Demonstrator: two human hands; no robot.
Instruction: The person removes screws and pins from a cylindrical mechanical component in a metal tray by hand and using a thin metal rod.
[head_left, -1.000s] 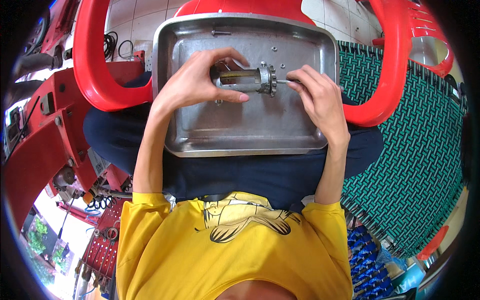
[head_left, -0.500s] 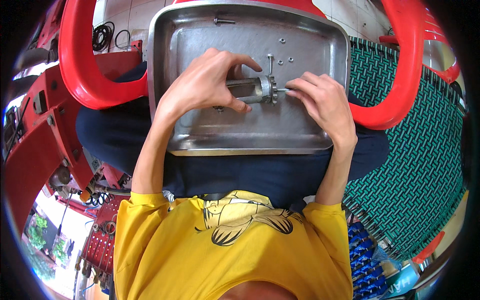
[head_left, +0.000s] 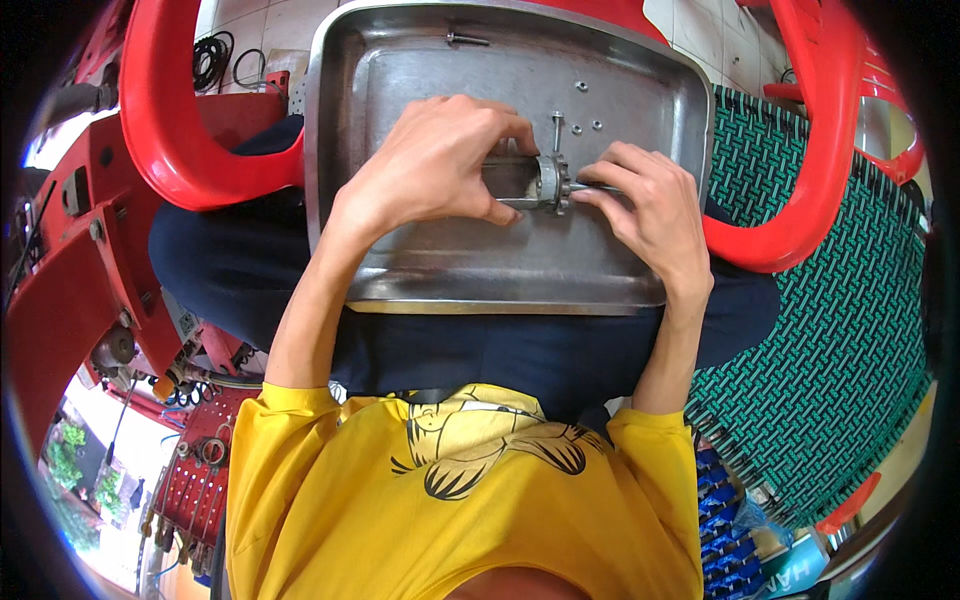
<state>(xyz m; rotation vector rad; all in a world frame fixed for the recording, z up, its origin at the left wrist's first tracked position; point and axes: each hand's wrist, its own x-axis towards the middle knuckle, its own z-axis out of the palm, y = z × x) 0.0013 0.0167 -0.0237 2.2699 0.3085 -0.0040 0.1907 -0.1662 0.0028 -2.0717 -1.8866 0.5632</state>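
My left hand (head_left: 440, 160) curves around a grey metal cylinder with open sides (head_left: 513, 178). Its fingers and thumb grip opposite sides, and the palm hides the near-left part of it. A toothed ring (head_left: 553, 185) forms the cylinder's right end. At that end my right hand (head_left: 655, 210) holds a thin metal rod (head_left: 592, 187) between fingers and thumb, in line with the ring. The rod's tip meets the ring's face; how far in it goes cannot be seen. Just beyond the ring lies a long bolt (head_left: 557, 132).
The metal tray (head_left: 470, 300) rests across my lap. Small nuts (head_left: 581, 87) and another bolt (head_left: 467, 40) lie farther back in it. Red chair arms (head_left: 830, 150) flank the tray, and a green woven seat (head_left: 800, 360) is at the right.
My left index finger has bent closer to the cylinder. My right finger and thumb are farther apart, showing more of the rod. The whole view has shifted slightly.
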